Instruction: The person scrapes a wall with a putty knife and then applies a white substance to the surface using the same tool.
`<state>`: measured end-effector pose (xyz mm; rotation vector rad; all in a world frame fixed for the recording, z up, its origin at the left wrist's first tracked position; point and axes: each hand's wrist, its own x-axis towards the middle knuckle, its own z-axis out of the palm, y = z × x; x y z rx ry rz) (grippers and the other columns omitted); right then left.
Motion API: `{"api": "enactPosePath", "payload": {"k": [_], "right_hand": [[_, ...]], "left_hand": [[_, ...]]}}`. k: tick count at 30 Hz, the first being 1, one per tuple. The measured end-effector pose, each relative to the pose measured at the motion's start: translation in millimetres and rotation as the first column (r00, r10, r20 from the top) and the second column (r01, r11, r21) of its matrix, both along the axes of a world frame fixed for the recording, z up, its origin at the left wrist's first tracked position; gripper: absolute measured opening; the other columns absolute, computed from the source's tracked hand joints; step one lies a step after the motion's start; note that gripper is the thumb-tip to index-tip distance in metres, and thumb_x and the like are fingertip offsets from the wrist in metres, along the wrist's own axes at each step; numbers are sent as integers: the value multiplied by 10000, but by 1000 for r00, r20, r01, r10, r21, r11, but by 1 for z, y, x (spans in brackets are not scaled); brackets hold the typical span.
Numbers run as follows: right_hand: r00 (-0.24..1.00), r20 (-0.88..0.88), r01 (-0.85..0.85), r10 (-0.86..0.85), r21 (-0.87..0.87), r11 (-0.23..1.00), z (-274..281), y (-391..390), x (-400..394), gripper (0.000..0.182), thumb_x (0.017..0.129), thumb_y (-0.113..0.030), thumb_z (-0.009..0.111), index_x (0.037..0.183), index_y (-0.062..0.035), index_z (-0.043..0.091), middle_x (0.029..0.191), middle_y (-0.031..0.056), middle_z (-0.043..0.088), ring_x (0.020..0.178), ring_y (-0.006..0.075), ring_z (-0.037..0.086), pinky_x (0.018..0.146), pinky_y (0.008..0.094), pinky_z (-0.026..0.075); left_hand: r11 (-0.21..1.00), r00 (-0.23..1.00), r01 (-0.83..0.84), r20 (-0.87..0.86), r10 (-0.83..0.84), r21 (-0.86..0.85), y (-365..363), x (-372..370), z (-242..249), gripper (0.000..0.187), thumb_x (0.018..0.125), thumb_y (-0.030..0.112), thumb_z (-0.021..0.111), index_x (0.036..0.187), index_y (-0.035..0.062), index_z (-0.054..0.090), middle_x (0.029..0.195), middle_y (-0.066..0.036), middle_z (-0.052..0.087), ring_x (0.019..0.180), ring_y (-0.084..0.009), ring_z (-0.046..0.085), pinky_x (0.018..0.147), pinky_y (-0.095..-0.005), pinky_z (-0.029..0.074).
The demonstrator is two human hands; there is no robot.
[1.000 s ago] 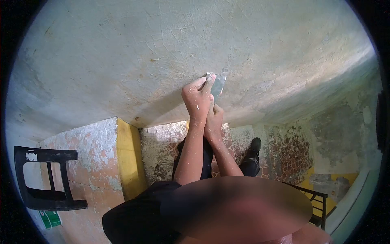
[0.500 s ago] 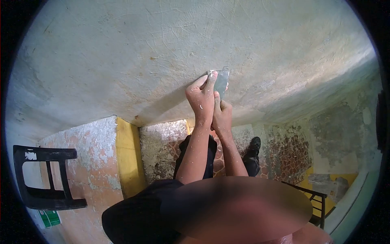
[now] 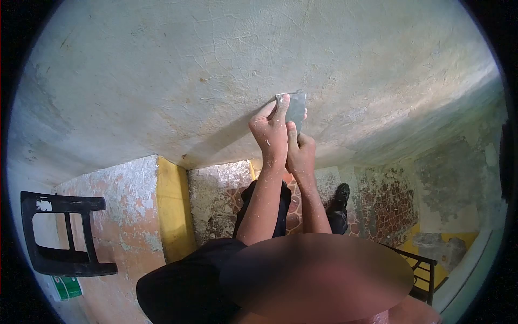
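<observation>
A flat grey scraper blade (image 3: 296, 110) rests with its wide top edge against the cracked, pale wall (image 3: 216, 59). My left hand (image 3: 271, 123) grips the blade near its upper left, thumb along its face and fingers behind. Lower down, my right hand (image 3: 300, 148) is closed round the narrow end of the scraper, its thumb pointing up; the handle is hidden in it. Small white flakes stick to both hands and forearms.
A black plastic chair (image 3: 70, 233) stands at the left, with a green and white container (image 3: 67, 288) below it. A yellow-edged ledge (image 3: 175, 208) lies left of my legs. Black metal bars (image 3: 423, 270) show at lower right. One black shoe (image 3: 341, 194) is on the patterned floor (image 3: 386, 205).
Both hands and the scraper appear very slightly farther right. The surroundings have also shifted a little in view. The grip looks the same.
</observation>
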<state>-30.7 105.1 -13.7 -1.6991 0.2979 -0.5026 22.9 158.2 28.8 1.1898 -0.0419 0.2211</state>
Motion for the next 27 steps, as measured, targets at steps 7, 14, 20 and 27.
{"api": "enactPosePath", "payload": {"k": [7, 14, 20, 27], "right_hand": [[995, -90, -36, 41, 59, 998, -2, -5, 3, 622, 1049, -437, 595, 743, 102, 648, 542, 122, 549, 580, 96, 469, 508, 383, 392], [997, -69, -28, 28, -11, 1000, 1, -10, 1, 579, 1047, -418, 593, 812, 102, 688, 569, 194, 598, 553, 124, 523, 521, 417, 417], [997, -54, -54, 49, -103, 993, 13, -22, -2, 530, 1043, -403, 595, 897, 89, 725, 627, 240, 638, 565, 141, 573, 542, 411, 450], [996, -50, -67, 73, 110, 992, 7, -4, 1, 625, 1058, -441, 575, 804, 120, 682, 567, 133, 595, 605, 103, 506, 536, 380, 425]], "left_hand": [[998, 999, -5, -39, 2, -68, -5, -11, 16, 285, 992, 186, 693, 960, -92, 746, 821, -139, 741, 677, -204, 717, 611, -302, 582], [1000, 1000, -13, 2, 13, -5, -4, -10, 17, 284, 995, 176, 692, 935, -98, 739, 799, -139, 740, 676, -203, 725, 575, -304, 584], [974, 993, -58, -114, 33, -220, -17, -15, 21, 282, 991, 178, 697, 946, -98, 733, 819, -159, 741, 678, -217, 728, 597, -317, 612], [999, 999, -38, 14, 38, -17, -4, -1, 6, 250, 988, 156, 698, 971, -90, 736, 836, -139, 735, 692, -204, 719, 596, -292, 580]]}}
